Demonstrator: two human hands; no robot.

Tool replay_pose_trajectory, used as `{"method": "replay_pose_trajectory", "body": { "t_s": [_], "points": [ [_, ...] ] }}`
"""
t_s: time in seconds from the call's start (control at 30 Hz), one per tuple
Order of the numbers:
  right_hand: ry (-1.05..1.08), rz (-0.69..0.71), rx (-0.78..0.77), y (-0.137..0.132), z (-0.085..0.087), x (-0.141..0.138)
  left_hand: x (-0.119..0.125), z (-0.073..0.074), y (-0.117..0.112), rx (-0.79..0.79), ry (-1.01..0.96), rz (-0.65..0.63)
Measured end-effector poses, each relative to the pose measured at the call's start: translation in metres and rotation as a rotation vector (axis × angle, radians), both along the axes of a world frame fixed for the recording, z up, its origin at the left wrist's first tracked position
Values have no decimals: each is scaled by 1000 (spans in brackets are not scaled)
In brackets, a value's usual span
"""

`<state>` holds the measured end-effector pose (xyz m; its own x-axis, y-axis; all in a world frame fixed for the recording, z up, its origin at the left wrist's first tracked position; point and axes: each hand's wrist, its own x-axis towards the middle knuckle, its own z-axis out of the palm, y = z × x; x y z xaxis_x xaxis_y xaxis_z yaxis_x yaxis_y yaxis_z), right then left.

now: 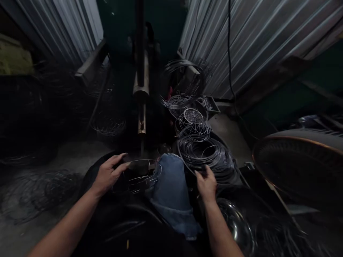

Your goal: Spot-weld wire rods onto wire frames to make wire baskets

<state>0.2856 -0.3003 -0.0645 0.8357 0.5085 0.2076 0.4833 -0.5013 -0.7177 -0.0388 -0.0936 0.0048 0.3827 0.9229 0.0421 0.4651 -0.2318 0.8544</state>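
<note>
Head view: left hand (pixel 108 174), thumb and forefinger parted, grip unclear; thin wire hoop (pixel 144 160) just right of its fingers, long axis sideways, left hand nearer; right hand (pixel 207 182), fingers curled, hold unclear, wire coil (pixel 223 164) just beyond

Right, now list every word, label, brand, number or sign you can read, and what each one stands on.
None: no readable text shows anywhere in this view.
Large wire coil, blue cloth and right-hand corrugated sheeting: no lettering visible.
Yellow item at far left: too dark and blurred to tell whether it bears any.
</note>
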Motion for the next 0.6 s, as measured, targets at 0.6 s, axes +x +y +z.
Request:
{"method": "replay_pose_trajectory", "body": {
  "t_s": [0.6],
  "points": [
    [-379, 132, -421, -91, -13, 38, 136, 18, -105, -770, -207, -663]
  ]
}}
